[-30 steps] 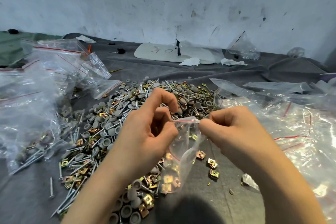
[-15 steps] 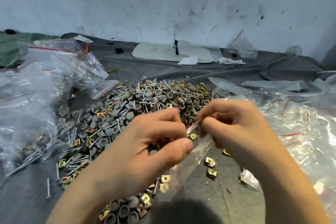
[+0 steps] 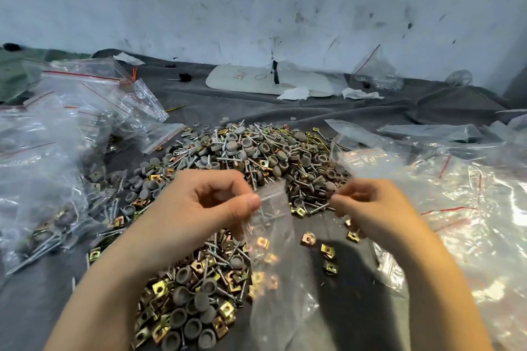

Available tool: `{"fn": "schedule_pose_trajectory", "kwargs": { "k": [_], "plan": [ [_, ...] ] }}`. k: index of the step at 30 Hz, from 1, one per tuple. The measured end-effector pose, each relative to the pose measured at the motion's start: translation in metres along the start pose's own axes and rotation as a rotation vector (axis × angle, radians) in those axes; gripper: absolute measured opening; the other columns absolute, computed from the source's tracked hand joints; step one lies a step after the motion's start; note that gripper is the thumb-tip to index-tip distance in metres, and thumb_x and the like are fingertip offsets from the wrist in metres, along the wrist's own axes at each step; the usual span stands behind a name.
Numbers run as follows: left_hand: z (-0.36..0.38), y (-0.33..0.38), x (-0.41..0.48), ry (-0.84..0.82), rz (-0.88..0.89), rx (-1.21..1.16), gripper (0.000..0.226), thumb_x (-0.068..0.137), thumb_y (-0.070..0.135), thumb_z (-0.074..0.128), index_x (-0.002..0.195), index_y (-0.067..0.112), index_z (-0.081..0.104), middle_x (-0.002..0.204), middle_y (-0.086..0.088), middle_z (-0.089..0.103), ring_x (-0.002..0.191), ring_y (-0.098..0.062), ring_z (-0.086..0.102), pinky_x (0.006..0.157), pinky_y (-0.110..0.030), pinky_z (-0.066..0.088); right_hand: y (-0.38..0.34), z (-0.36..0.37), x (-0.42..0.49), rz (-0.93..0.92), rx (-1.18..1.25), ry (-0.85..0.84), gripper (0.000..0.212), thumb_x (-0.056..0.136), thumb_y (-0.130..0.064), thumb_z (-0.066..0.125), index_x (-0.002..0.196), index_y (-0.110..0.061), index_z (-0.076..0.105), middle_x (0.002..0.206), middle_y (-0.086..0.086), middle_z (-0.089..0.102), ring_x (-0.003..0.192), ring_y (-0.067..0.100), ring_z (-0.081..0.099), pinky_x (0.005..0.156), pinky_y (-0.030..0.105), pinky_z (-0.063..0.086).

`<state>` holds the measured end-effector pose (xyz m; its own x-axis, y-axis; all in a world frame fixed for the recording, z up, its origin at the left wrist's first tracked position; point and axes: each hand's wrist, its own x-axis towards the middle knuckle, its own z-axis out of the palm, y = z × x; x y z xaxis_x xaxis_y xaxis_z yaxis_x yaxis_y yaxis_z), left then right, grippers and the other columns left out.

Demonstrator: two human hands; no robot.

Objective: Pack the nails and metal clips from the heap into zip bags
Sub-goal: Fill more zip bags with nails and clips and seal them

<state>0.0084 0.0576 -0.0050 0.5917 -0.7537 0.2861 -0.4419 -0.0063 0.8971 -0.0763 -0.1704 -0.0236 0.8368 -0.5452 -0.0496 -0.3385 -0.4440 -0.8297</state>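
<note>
Head view. The left hand (image 3: 199, 208) pinches the upper edge of the zip bag (image 3: 273, 251) between thumb and forefinger, the other fingers curled in. The bag hangs with its long axis running 12 to 6 o'clock. Its mouth is at the 12 o'clock end, and a few clips and nails show through the film.

The right hand (image 3: 370, 208) is at 3 o'clock from the bag mouth, apart from it, with its fingers curled and the tips together. A nail (image 3: 319, 209) lies at those tips; whether it is gripped cannot be determined.

The heap (image 3: 256, 157) of nails, clips and grey caps spreads from 12 o'clock round to 7 o'clock of the bag. The right hand is the nearer to its front edge. Loose clips (image 3: 328, 249) lie on the worktop (image 3: 28, 308) at 4 o'clock.

The coming move probably carries a piece from 3 o'clock into the mouth. The film looks limp, so the mouth may need spreading first. Filled bags (image 3: 42, 165) lie at 9 o'clock and empty bags (image 3: 456, 194) at 3 o'clock. Neither blocks the path.
</note>
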Motion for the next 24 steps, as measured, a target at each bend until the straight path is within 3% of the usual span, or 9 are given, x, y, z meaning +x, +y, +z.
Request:
{"fn": "schedule_pose_trajectory", "kwargs": {
  "k": [4,7,9,12,15,17,20,22,24],
  "plan": [
    [-0.005,-0.009,0.000,0.066,-0.066,0.109,0.024,0.070,0.053,0.065,0.069,0.029,0.062,0.059,0.001,0.064,0.053,-0.008,0.062,0.054,-0.015,0.045,0.013,0.026,0.014,-0.040,-0.291,0.030,0.013,0.088,-0.016,0.063,0.083,-0.028,0.064,0.082,-0.003,0.065,0.063,0.007,0.057,0.052,0.021,0.041],
    [-0.008,-0.012,-0.001,0.082,-0.068,0.148,0.026,0.071,0.055,0.063,0.073,0.028,0.061,0.061,-0.001,0.064,0.056,-0.015,0.060,0.057,-0.023,0.046,0.016,0.038,0.021,-0.007,-0.406,0.057,0.028,0.087,-0.006,0.058,0.096,-0.032,0.064,0.099,0.000,0.062,0.080,0.017,0.059,0.063,0.027,0.047],
    [-0.011,-0.013,-0.002,0.094,-0.049,0.174,0.031,0.073,0.056,0.060,0.075,0.026,0.064,0.067,-0.005,0.065,0.063,-0.023,0.060,0.060,-0.031,0.046,0.017,0.042,0.023,-0.009,-0.464,0.076,0.028,0.086,-0.005,0.060,0.091,-0.033,0.062,0.106,0.001,0.058,0.092,0.024,0.058,0.071,0.031,0.048],
    [-0.014,-0.013,-0.003,0.084,-0.031,0.160,0.030,0.075,0.054,0.060,0.072,0.025,0.068,0.081,-0.006,0.064,0.076,-0.036,0.059,0.067,-0.046,0.047,0.016,0.044,0.023,-0.040,-0.487,0.092,0.023,0.087,-0.011,0.065,0.081,-0.032,0.057,0.104,0.001,0.049,0.093,0.024,0.054,0.073,0.033,0.046],
    [-0.016,-0.014,-0.003,0.082,-0.052,0.150,0.028,0.073,0.051,0.066,0.066,0.024,0.072,0.095,0.007,0.063,0.081,-0.028,0.060,0.072,-0.039,0.048,0.015,0.042,0.023,-0.067,-0.497,0.071,0.016,0.089,-0.014,0.064,0.083,-0.028,0.058,0.102,-0.001,0.046,0.088,0.019,0.047,0.074,0.030,0.042],
    [-0.016,-0.014,-0.003,0.070,-0.059,0.154,0.026,0.078,0.044,0.076,0.065,0.022,0.073,0.096,0.009,0.065,0.080,-0.019,0.062,0.067,-0.028,0.048,0.014,0.038,0.022,-0.099,-0.403,0.090,0.013,0.090,-0.014,0.063,0.084,-0.025,0.058,0.095,-0.004,0.050,0.085,0.014,0.047,0.074,0.026,0.037],
    [-0.014,-0.015,-0.002,0.043,-0.056,0.177,0.022,0.073,0.040,0.068,0.063,0.020,0.072,0.093,0.010,0.069,0.073,-0.004,0.062,0.062,-0.010,0.045,0.005,0.027,0.017,-0.168,-0.116,0.158,0.012,0.089,-0.010,0.064,0.088,-0.022,0.061,0.082,-0.010,0.060,0.080,0.011,0.057,0.066,0.024,0.039],
    [-0.011,-0.016,-0.001,0.038,-0.065,0.210,0.022,0.070,0.042,0.067,0.063,0.022,0.072,0.089,0.013,0.071,0.067,-0.006,0.062,0.058,-0.010,0.044,-0.003,0.020,0.011,-0.209,0.075,0.155,0.019,0.089,-0.010,0.063,0.097,-0.027,0.064,0.083,-0.005,0.066,0.081,0.011,0.061,0.067,0.025,0.041],
    [-0.007,-0.017,0.000,0.039,-0.082,0.231,0.019,0.070,0.044,0.066,0.064,0.027,0.072,0.083,0.011,0.071,0.063,-0.008,0.062,0.056,-0.012,0.045,-0.011,0.015,0.003,-0.269,0.230,0.123,0.027,0.090,-0.009,0.060,0.100,-0.032,0.067,0.078,-0.001,0.069,0.070,0.005,0.058,0.061,0.019,0.041]
  ]
}}
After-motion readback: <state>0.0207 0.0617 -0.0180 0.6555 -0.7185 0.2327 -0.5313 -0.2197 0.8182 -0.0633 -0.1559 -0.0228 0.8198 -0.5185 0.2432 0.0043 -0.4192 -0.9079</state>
